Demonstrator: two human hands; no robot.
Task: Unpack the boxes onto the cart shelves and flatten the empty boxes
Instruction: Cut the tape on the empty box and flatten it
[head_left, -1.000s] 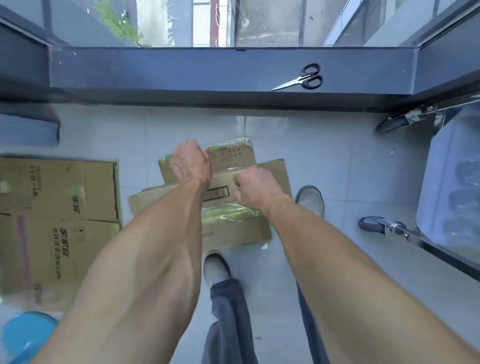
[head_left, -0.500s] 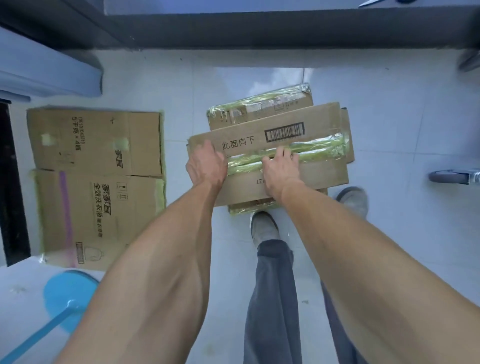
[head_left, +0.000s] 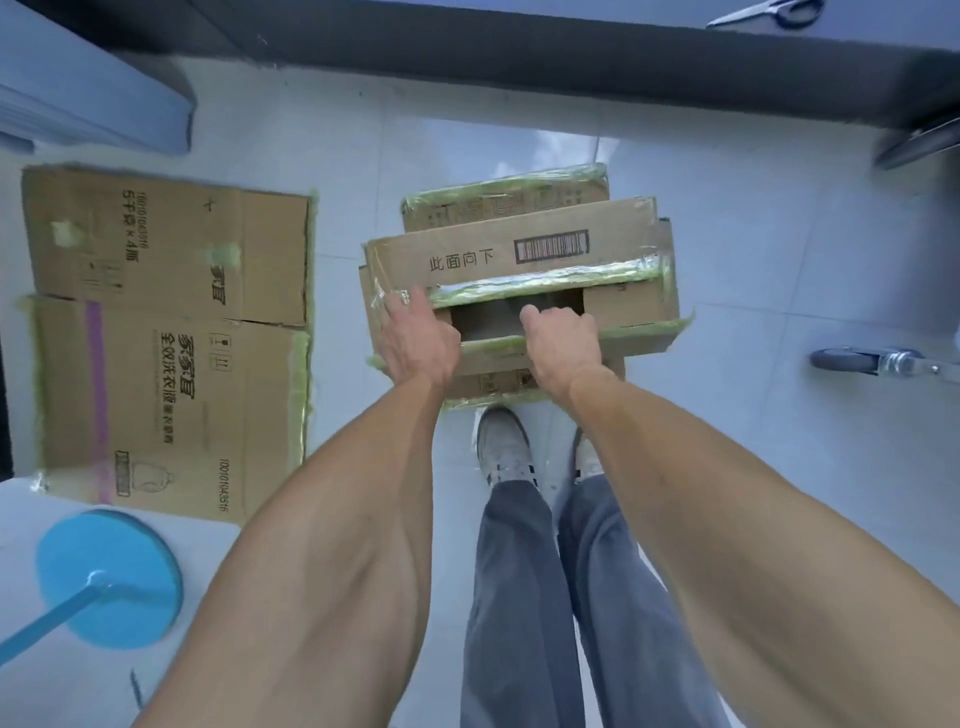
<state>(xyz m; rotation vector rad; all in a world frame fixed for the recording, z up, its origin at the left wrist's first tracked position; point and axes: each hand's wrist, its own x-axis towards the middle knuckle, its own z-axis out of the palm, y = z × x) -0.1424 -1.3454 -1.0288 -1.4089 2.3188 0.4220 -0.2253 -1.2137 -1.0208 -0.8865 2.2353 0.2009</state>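
Box (head_left: 519, 291) long axis runs left-right under me; left hand (head_left: 415, 340) lies flat, right hand (head_left: 561, 343) hooks near flap.

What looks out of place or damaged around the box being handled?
The brown cardboard box under both hands is not flat: a dark gap gapes between its panels, and loose greenish tape hangs off the edges. Black-handled scissors lie on the dark ledge above.
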